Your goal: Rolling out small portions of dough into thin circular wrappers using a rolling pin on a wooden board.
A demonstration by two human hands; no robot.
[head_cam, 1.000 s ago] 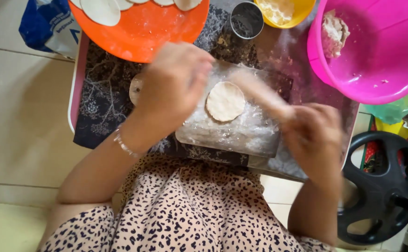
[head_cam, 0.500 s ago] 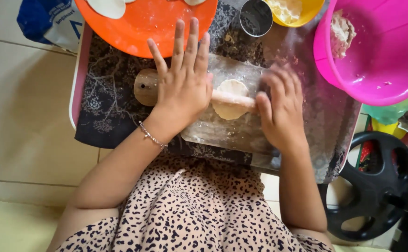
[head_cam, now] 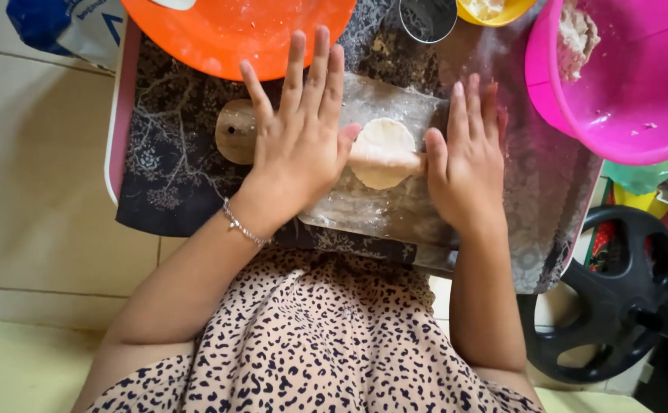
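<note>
While both palms press flat with fingers spread, gripping nothing, the left hand [head_cam: 299,145] and right hand [head_cam: 468,164] bear on a smooth wooden rolling pin [head_cam: 236,131]. Between the hands, under the pin, lies a round, pale dough disc [head_cam: 383,141] on a floury board [head_cam: 364,210]; beyond the fingertips sits a glossy orange plate [head_cam: 227,34].
</note>
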